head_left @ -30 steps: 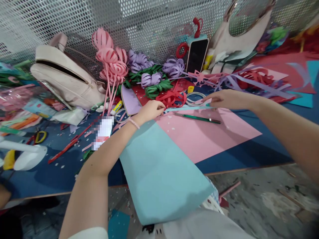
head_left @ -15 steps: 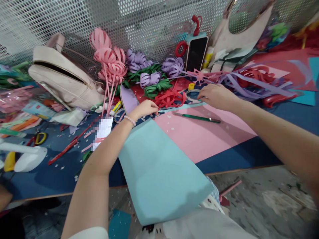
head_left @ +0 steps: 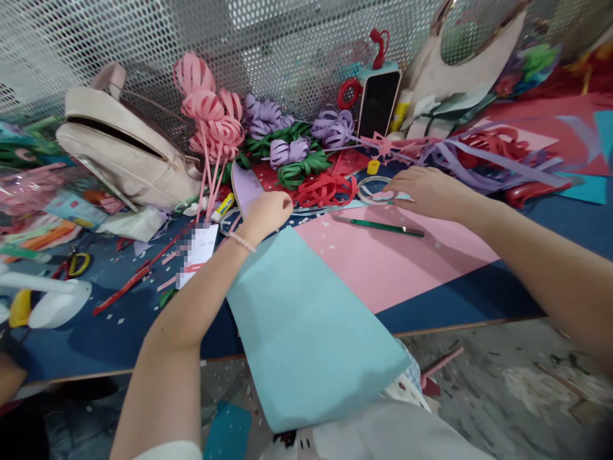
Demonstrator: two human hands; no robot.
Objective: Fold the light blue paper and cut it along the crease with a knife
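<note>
Single head camera looks down, close over the table point(head_left: 96, 345)

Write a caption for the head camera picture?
Left hand on light blue paper, right hand touching a tape roll.

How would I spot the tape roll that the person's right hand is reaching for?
Start at the big pink sheet on the blue table. Just past its far edge, the right hand touches a tape roll. It is a thin, see-through ring lying flat, unlike the curled paper flowers behind.
</note>
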